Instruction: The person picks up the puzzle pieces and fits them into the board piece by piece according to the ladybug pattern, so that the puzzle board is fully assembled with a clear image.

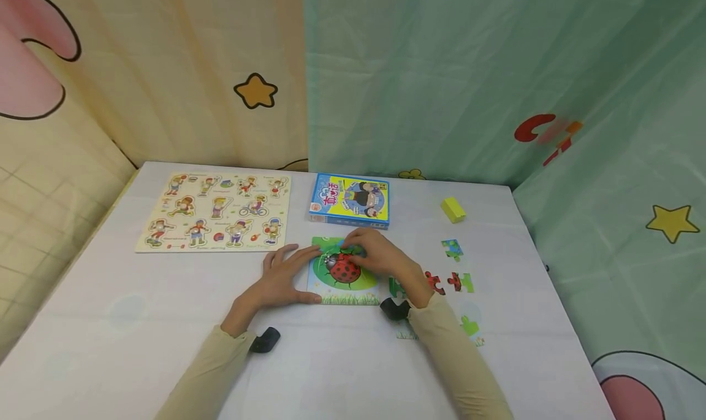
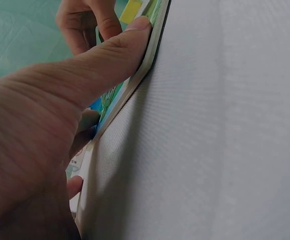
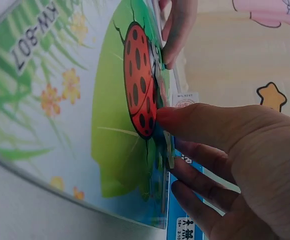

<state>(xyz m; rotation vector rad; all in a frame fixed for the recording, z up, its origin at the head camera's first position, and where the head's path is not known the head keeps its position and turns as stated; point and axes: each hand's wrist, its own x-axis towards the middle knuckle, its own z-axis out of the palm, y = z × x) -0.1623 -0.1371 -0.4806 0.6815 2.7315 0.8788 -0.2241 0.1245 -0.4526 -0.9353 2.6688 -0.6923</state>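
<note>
A jigsaw puzzle board [image 1: 325, 288] with a printed ladybug on a green leaf lies on the white table. My left hand [image 1: 282, 280] rests at its left side, fingers extended at the top left and thumb on the lower left. That thumb [image 2: 130, 45] presses the board's edge in the left wrist view. Over the board's upper right, my right hand [image 1: 377, 252] pinches a puzzle piece [image 3: 169, 150] between thumb and fingers. Fingers hide part of that piece. Loose puzzle pieces [image 1: 452, 249] lie to the right, some partly covered by the right forearm.
A wooden peg puzzle [image 1: 228, 210] with sports figures lies at the back left. Behind the board sits a blue and yellow box [image 1: 353, 200]. A small yellow block [image 1: 453, 210] stands at the back right. Curtains enclose the table's far side.
</note>
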